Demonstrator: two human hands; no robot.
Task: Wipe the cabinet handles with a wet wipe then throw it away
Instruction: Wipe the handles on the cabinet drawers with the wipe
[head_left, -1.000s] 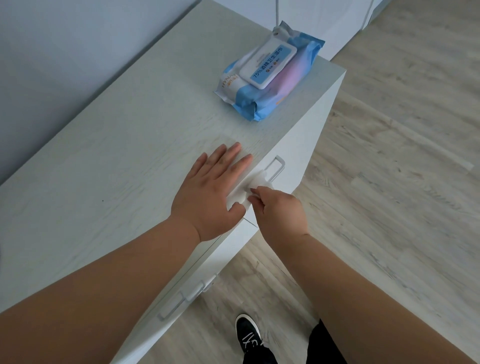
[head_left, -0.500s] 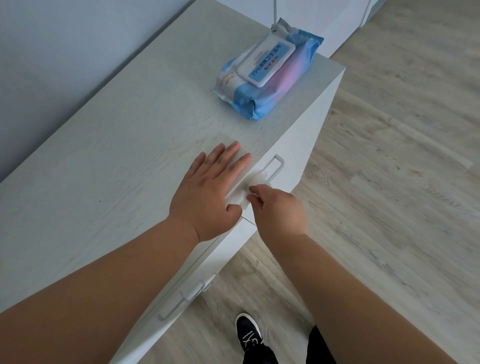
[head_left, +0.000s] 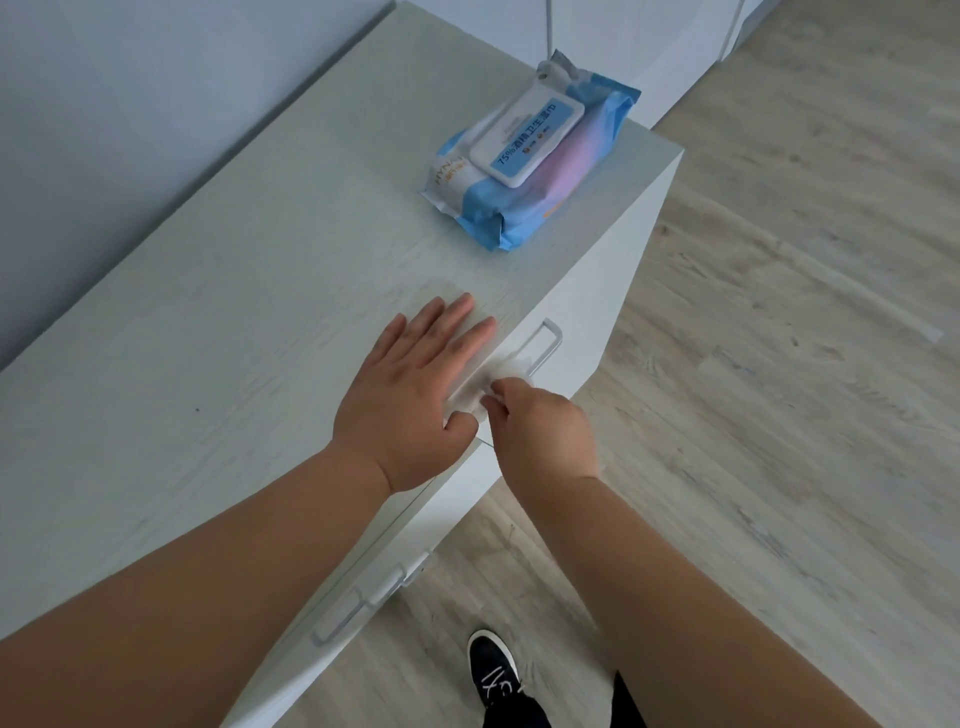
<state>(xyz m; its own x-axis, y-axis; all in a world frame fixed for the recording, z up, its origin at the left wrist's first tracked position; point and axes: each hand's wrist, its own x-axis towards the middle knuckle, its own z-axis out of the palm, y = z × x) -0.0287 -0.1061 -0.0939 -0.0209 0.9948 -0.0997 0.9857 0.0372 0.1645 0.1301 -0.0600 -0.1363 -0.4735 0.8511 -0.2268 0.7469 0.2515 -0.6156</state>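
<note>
My right hand (head_left: 540, 428) pinches a white wet wipe (head_left: 475, 387) that is wrapped over the near end of a white bar handle (head_left: 545, 347) on the cabinet front. The far end of that handle sticks out bare. My left hand (head_left: 410, 395) lies flat with straight fingers on the cabinet top (head_left: 234, 312), just left of the wipe, its thumb at the cabinet's edge. Two more white handles (head_left: 363, 603) show lower on the cabinet front, untouched.
A blue and pink pack of wet wipes (head_left: 530, 156) with a white lid lies near the far right corner of the cabinet top. Wood-look floor (head_left: 779, 415) spreads to the right. My black shoe (head_left: 493, 670) stands below the cabinet. A wall runs along the left.
My right hand with the wipe has slid a little toward me along the handle, so more of the handle's far end shows. My left hand stays flat in place.
</note>
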